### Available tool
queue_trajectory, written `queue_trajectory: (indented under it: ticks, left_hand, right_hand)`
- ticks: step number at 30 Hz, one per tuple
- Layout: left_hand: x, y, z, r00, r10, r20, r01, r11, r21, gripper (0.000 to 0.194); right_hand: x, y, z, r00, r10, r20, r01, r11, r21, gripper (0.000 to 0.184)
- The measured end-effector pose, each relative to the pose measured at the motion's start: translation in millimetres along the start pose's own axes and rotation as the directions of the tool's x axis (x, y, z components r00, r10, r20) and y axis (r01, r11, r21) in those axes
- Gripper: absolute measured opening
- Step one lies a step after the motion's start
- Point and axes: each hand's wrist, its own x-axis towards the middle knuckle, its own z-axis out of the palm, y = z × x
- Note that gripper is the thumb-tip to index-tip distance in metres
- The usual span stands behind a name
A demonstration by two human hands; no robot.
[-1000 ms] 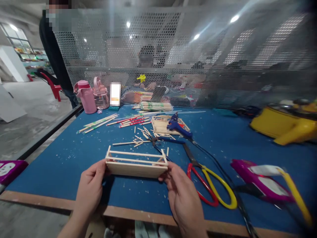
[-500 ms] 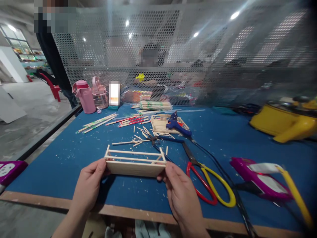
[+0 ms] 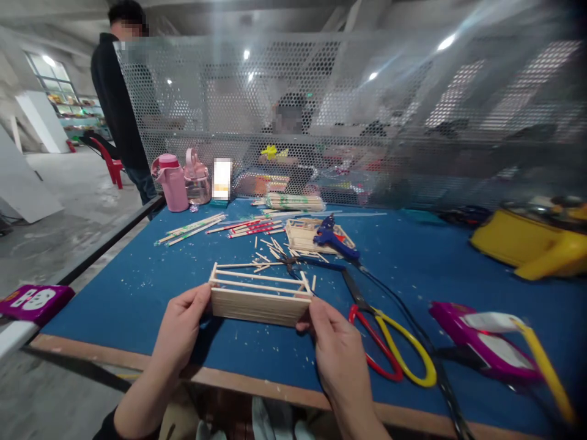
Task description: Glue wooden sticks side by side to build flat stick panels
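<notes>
A small wooden stick frame [image 3: 259,298], a flat slab with rails on thin posts, is held level above the blue table [image 3: 137,293]. My left hand [image 3: 182,330] pinches its left end with closed fingers. My right hand [image 3: 336,354] grips its right end, thumb on the near edge. Behind the frame lie loose wooden sticks [image 3: 266,253], a second stick structure [image 3: 305,235] and a blue glue gun [image 3: 337,239]. Scissors with red and yellow handles [image 3: 389,342] lie just right of my right hand.
Pink bottles [image 3: 177,182] and a stick bundle [image 3: 293,201] stand at the back by a perforated metal screen [image 3: 367,122]. A yellow container [image 3: 532,247] and a magenta power strip [image 3: 486,342] sit at right, another power strip [image 3: 34,300] at left. A person in black [image 3: 117,110] stands back left; another sits behind the screen.
The view has shifted down and to the left, so everything sits further right in the picture. Both hands still hold the frame, now tilted slightly down at the right.
</notes>
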Motion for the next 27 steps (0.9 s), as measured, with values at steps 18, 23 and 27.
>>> queue_trajectory:
  ticks: [18, 23, 27]
  left_hand:
    - [35, 10, 2.0, 0.945, -0.283, 0.165, 0.215, 0.915, 0.341, 0.039]
    - [42, 13, 5.7, 0.959, -0.245, 0.141, 0.18, 0.913, 0.365, 0.038]
    - [42, 13, 6.2, 0.967, -0.225, 0.124, 0.167, 0.918, 0.359, 0.038]
  right_hand:
    - [44, -3, -8, 0.908, 0.155, 0.39, -0.034, 0.953, -0.301, 0.04]
    - [55, -2, -8, 0.91, 0.143, 0.388, 0.008, 0.932, -0.363, 0.04]
    - [58, -5, -8, 0.91, 0.125, 0.395, 0.039, 0.922, -0.384, 0.039]
